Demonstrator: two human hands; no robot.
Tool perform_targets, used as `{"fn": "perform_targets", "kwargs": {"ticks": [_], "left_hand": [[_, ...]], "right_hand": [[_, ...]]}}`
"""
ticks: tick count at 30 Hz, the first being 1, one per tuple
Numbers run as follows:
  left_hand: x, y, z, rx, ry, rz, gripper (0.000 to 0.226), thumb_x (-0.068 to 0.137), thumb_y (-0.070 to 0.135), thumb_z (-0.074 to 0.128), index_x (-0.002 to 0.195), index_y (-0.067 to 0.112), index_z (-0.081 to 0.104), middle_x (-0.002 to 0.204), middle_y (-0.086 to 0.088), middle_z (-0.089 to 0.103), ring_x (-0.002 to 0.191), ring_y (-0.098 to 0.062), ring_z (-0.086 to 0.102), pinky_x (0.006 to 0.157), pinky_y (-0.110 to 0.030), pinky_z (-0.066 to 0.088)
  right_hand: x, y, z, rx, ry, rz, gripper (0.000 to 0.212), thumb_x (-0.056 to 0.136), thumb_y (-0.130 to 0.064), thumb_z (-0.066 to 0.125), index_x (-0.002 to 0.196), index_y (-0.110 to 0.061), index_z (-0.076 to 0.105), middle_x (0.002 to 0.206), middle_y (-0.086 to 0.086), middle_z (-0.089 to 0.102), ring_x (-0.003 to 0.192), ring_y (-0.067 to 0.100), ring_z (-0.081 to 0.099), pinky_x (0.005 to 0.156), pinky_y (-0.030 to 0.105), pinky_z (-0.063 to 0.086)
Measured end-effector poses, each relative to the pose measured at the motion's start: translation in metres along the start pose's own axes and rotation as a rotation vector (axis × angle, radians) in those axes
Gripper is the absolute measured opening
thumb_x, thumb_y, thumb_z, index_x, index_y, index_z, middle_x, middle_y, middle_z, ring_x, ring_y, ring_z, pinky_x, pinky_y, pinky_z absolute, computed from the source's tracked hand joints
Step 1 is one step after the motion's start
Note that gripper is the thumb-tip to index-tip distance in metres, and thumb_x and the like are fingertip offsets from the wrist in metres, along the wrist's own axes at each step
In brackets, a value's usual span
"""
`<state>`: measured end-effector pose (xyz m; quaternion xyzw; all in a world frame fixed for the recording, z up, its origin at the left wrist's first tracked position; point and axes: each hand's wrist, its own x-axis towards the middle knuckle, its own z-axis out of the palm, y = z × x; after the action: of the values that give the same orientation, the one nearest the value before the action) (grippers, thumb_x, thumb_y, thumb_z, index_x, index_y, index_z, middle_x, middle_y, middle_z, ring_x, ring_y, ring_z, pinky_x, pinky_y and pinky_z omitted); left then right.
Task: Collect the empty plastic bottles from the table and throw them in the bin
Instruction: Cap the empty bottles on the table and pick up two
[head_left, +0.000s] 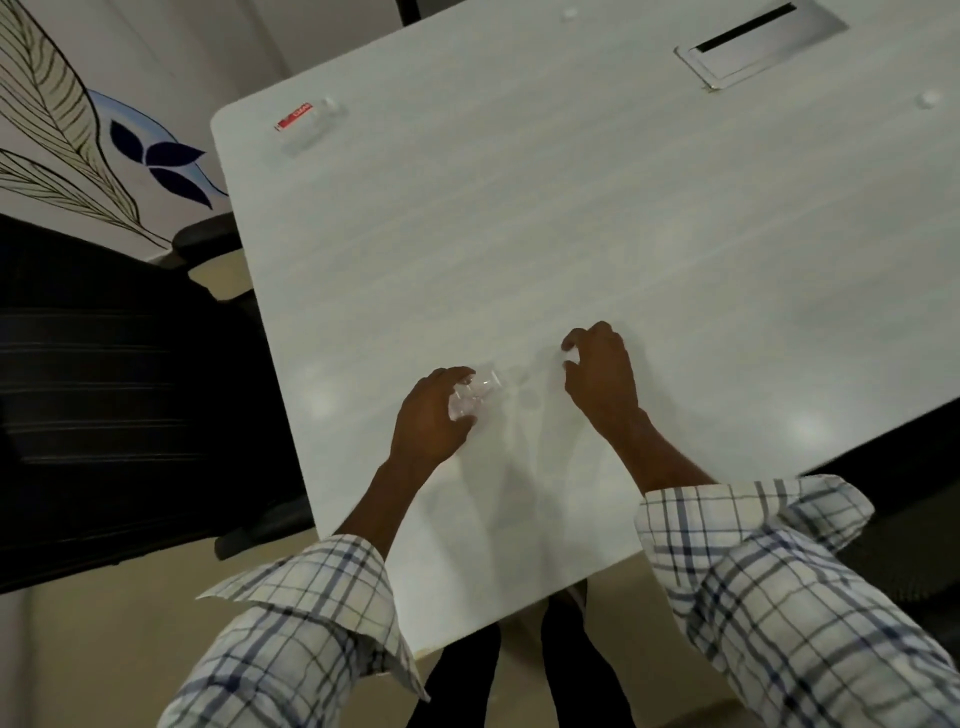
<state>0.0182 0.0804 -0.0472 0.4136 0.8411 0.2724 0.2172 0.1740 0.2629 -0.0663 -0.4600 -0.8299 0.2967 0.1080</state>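
Checked sleeves (311, 613) at the near edge of the white tabletop (519, 234): my left grip (431, 410) curls its fingers round a clear plastic bottle (475, 395), which lies low against the surface and pokes out past my fingertips towards the right. My right grip (602, 376) hovers just beside it with fingers curled. Thumb and forefinger are drawn in around a small pale speck (a cap, perhaps, too small to make out), and I cannot tell whether they pinch it or hold nothing.

The risk, as I judge it, is in that left hold. The bottle is thin, see-through and looks partly crushed, so a light squeeze could let it squirt out and skid off the near edge, or towards the black chair (104, 389) at my left. A lift with only the fingertips would cause exactly that.

Further off, a second bottle (306, 124) with a red label lies on its side near the far left corner, well apart from both grips and beyond a plain reach. Stretching for it with one hand already loaded could knock it off the edge. Two small pale caps (927, 98) sit far right and at the far edge. No bin is in view.
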Motion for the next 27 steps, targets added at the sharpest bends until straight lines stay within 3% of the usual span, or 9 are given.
{"fn": "perform_targets", "kwargs": {"ticks": [3, 5, 7, 14, 17, 22, 25, 27], "left_hand": [[0.0, 0.004, -0.001, -0.016, 0.012, -0.027, 0.059, 0.065, 0.014, 0.08, 0.12, 0.026, 0.063, 0.112, 0.009, 0.066, 0.099, -0.014, 0.062, 0.087, -0.025, 0.047], [0.0, 0.009, -0.003, -0.038, 0.013, -0.043, 0.059, 0.066, 0.015, 0.08, 0.121, 0.027, 0.063, 0.112, 0.011, 0.066, 0.097, -0.01, 0.061, 0.082, -0.011, 0.042], [0.002, 0.015, -0.005, -0.066, 0.001, -0.041, 0.059, 0.067, 0.016, 0.082, 0.121, 0.027, 0.063, 0.111, 0.012, 0.066, 0.094, -0.006, 0.06, 0.078, 0.0, 0.036], [0.004, 0.023, -0.013, -0.134, -0.084, -0.039, 0.057, 0.067, 0.018, 0.084, 0.119, 0.031, 0.064, 0.109, 0.014, 0.069, 0.095, -0.009, 0.063, 0.079, -0.009, 0.041], [0.006, 0.023, -0.015, -0.145, -0.109, -0.046, 0.056, 0.067, 0.017, 0.084, 0.117, 0.031, 0.066, 0.107, 0.014, 0.07, 0.095, -0.01, 0.064, 0.077, -0.011, 0.041], [0.006, 0.026, -0.016, -0.134, -0.109, -0.036, 0.055, 0.066, 0.014, 0.085, 0.116, 0.029, 0.066, 0.105, 0.014, 0.069, 0.093, -0.011, 0.063, 0.08, -0.019, 0.044], [0.005, 0.029, -0.014, -0.119, -0.13, -0.038, 0.053, 0.066, 0.015, 0.085, 0.114, 0.029, 0.066, 0.103, 0.017, 0.067, 0.093, -0.01, 0.063, 0.081, -0.021, 0.045], [0.007, 0.03, -0.015, -0.148, -0.132, -0.036, 0.053, 0.067, 0.017, 0.085, 0.116, 0.029, 0.066, 0.107, 0.014, 0.069, 0.093, -0.011, 0.064, 0.082, -0.021, 0.047]], "right_hand": [[-0.003, -0.012, -0.009, 0.404, -0.077, 0.078, 0.016, 0.081, -0.01, 0.078, 0.097, -0.009, 0.074, 0.095, 0.005, 0.073, 0.078, 0.015, 0.067, 0.082, 0.029, 0.055], [-0.008, -0.026, -0.016, 0.608, -0.169, 0.077, 0.017, 0.082, -0.008, 0.078, 0.098, -0.009, 0.076, 0.093, 0.001, 0.076, 0.077, 0.012, 0.07, 0.077, 0.02, 0.056], [-0.013, -0.036, -0.019, 0.66, -0.24, 0.035, 0.018, 0.083, -0.006, 0.077, 0.101, -0.01, 0.076, 0.093, -0.004, 0.075, 0.078, 0.009, 0.07, 0.073, 0.013, 0.053], [-0.017, -0.038, -0.021, 0.697, -0.314, -0.023, 0.017, 0.087, -0.005, 0.074, 0.103, -0.006, 0.075, 0.092, -0.008, 0.074, 0.076, -0.005, 0.068, 0.069, 0.016, 0.054], [-0.015, -0.035, -0.021, 0.682, -0.33, -0.038, 0.017, 0.086, -0.006, 0.075, 0.103, -0.004, 0.075, 0.09, -0.002, 0.075, 0.072, -0.001, 0.068, 0.071, 0.017, 0.056], [-0.01, -0.04, -0.017, 0.565, -0.355, 0.071, 0.03, 0.088, -0.035, 0.075, 0.091, -0.006, 0.073, 0.074, 0.005, 0.073, 0.059, 0.015, 0.067, 0.065, 0.031, 0.057], [-0.007, -0.043, -0.018, 0.366, -0.352, -0.017, 0.035, 0.091, -0.044, 0.067, 0.084, -0.01, 0.068, 0.071, -0.002, 0.066, 0.063, 0.015, 0.062, 0.068, 0.033, 0.054], [-0.007, -0.042, -0.022, 0.362, -0.345, -0.057, 0.034, 0.095, -0.046, 0.061, 0.084, -0.014, 0.065, 0.072, -0.006, 0.063, 0.064, 0.011, 0.06, 0.07, 0.032, 0.051]]}}
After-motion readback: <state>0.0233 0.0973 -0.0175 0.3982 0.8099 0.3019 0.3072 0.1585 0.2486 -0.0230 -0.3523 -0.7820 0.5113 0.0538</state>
